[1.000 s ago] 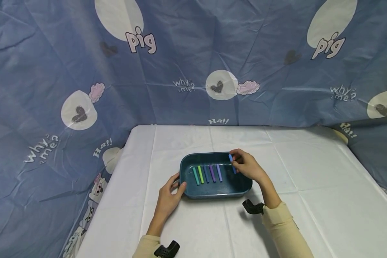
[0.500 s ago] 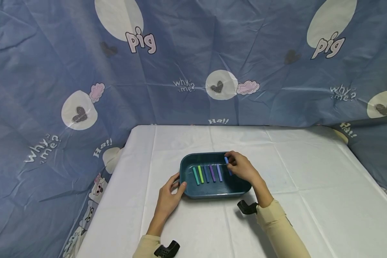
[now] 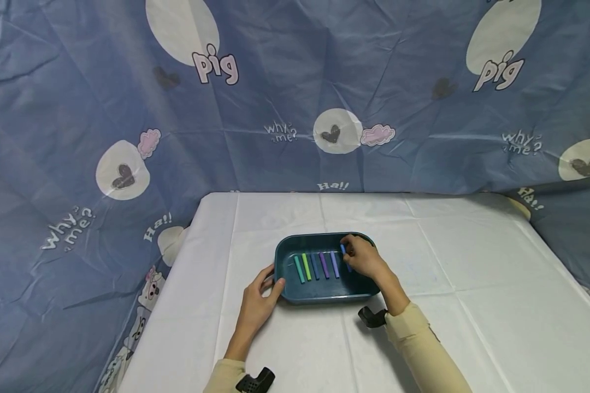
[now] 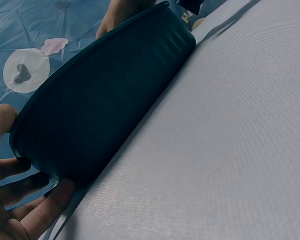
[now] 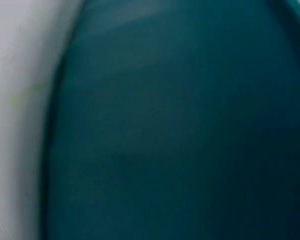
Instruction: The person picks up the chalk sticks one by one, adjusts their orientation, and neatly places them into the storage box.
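Observation:
A dark teal tray (image 3: 319,298) lies on the white-covered table, with several coloured chalk sticks in a slanted row inside. From the left these are a teal stick (image 3: 299,269), a lime green stick (image 3: 306,267), a dark blue stick (image 3: 314,267), a purple stick (image 3: 324,265) and a lavender stick (image 3: 334,265). My right hand (image 3: 366,259) pinches a bright blue chalk stick (image 3: 343,249) inside the tray, right of the row; fingers cover part of it. With thumb and fingers, my left hand (image 3: 257,304) holds the tray's left end. The right wrist view shows only the tray wall, blurred.
White cloth (image 3: 472,327) covers the table, with creases and faint coloured smudges right of the tray. A blue printed curtain (image 3: 285,82) hangs behind and at both sides. A black wrist camera (image 3: 372,317) sits below my right hand.
My right hand has moved left and slightly down with the blue chalk stick, bringing it closer to the lavender one. The left hand and the tray have stayed in place.

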A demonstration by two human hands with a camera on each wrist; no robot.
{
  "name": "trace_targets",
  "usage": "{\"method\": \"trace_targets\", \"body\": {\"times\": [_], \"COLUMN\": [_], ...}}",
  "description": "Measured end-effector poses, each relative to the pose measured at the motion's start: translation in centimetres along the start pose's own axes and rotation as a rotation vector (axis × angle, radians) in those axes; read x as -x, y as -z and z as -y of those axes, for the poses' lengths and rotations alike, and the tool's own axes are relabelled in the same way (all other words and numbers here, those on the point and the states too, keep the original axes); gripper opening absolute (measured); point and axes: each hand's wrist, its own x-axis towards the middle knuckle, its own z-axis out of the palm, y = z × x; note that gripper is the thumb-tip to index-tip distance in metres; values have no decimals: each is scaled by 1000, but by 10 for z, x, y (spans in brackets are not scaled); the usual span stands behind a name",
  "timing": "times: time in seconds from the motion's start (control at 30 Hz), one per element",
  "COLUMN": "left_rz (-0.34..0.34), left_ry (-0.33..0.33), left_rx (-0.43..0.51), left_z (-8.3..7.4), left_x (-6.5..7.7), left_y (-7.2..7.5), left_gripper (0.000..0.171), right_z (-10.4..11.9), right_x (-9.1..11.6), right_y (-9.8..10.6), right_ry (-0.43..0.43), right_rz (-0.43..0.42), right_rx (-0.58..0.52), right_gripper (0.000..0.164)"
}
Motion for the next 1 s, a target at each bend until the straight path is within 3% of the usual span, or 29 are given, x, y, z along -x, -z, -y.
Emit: {"method": "trace_targets", "body": {"times": [0.33, 1.0], "left_rz": [7, 8], "left_ry": [-26, -1], "left_rx": [-2, 8], "left_z": [-1, 2], "left_x": [1, 0], "left_y": [-1, -2], "left_gripper": [52, 50], "right_z": [-5, 4], "right_x": [1, 3], "right_y": [-8, -17], "right_ry": [-14, -67], "right_rz": [-12, 5], "right_rx": [61, 151], "right_gripper": [35, 36]}}
